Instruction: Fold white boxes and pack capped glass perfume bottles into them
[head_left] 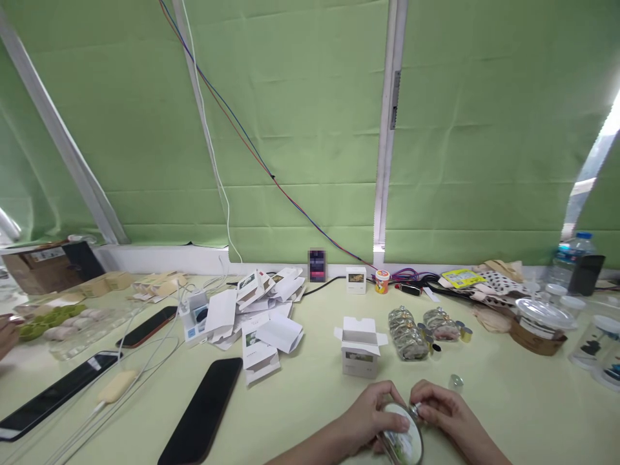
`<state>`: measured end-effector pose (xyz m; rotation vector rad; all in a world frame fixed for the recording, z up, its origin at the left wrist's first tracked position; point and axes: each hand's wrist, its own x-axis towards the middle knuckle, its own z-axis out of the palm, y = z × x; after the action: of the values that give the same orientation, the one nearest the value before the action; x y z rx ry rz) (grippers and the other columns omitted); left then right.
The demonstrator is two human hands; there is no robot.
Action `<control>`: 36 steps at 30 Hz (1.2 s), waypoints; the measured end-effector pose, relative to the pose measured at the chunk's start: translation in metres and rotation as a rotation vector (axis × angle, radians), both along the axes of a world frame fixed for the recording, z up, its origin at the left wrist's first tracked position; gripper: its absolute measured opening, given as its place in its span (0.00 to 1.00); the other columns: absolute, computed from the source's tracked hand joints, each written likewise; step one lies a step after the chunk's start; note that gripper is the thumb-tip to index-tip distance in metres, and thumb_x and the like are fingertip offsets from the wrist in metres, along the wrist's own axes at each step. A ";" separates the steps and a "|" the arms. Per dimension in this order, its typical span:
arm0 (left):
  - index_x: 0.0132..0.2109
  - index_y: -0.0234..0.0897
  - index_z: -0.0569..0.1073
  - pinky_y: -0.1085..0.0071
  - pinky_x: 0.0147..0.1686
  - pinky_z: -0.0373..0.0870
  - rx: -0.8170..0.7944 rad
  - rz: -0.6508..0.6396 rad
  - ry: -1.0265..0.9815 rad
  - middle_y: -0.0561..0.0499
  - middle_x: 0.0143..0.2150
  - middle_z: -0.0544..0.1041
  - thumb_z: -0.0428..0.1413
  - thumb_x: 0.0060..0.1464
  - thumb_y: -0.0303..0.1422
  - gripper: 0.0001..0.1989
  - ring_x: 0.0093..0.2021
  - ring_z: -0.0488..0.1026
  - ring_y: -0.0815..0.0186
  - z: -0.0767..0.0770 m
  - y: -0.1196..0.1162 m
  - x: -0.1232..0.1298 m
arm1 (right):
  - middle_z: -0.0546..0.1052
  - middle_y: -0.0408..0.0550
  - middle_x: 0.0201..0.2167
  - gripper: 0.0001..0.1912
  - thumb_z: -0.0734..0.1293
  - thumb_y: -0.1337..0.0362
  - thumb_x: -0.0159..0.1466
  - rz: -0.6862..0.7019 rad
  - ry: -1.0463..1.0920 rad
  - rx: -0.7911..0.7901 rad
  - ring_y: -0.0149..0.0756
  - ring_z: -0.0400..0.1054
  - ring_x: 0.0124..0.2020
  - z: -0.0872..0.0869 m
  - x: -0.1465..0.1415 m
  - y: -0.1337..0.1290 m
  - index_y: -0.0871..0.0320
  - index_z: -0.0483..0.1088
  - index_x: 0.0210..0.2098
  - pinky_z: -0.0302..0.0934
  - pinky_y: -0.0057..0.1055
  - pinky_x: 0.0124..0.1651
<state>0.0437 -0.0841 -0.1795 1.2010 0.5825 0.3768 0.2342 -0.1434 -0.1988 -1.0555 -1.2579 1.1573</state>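
My left hand (pixel 375 416) is closed around a flat oval piece (pixel 409 439) with a dark shiny rim and a white face bearing a green picture. At the rim's upper right, the fingertips of my right hand (pixel 438 410) pinch a small silvery piece (pixel 415 409); its exact kind is too small to tell. Just beyond that hand lies a small clear, shiny piece (pixel 456 382). Farther off stands a white box (pixel 360 363) with its top flaps up. Several clear-wrapped shiny pieces (pixel 407 332) lie right of the box, beside small gold-coloured caps (pixel 465 334).
Flattened white boxes (pixel 261 339) are heaped left of centre. A black phone (pixel 203 410), a tablet (pixel 58 394) and a power bank (pixel 117 386) with cables lie to the left. At right are a round lidded tub (pixel 542 323) and clear jars (pixel 593 342). Another person's hand (pixel 6 336) shows at far left.
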 end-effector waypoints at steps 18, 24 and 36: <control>0.34 0.37 0.66 0.80 0.09 0.46 0.029 -0.061 0.039 0.60 0.17 0.69 0.67 0.31 0.40 0.23 0.08 0.55 0.78 0.002 -0.003 -0.002 | 0.71 0.40 0.15 0.20 0.72 0.47 0.50 0.057 -0.034 -0.152 0.29 0.67 0.15 -0.008 -0.002 -0.002 0.59 0.75 0.26 0.61 0.24 0.19; 0.34 0.36 0.67 0.80 0.09 0.46 0.016 -0.066 0.037 0.61 0.17 0.70 0.67 0.32 0.39 0.22 0.08 0.56 0.78 -0.001 -0.001 -0.001 | 0.70 0.40 0.12 0.29 0.67 0.37 0.47 0.034 -0.094 -0.239 0.29 0.65 0.10 -0.023 -0.005 0.003 0.60 0.68 0.21 0.55 0.22 0.12; 0.34 0.36 0.68 0.80 0.09 0.46 0.031 -0.104 0.034 0.59 0.19 0.71 0.66 0.33 0.38 0.21 0.08 0.55 0.79 0.003 -0.001 0.000 | 0.64 0.38 0.07 0.33 0.60 0.34 0.52 -0.068 -0.201 -0.170 0.21 0.51 0.06 -0.029 -0.007 0.000 0.59 0.62 0.14 0.38 0.20 0.11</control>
<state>0.0435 -0.0849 -0.1769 1.2644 0.5428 0.2783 0.2275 -0.1430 -0.2274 -1.3583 -1.2840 1.1432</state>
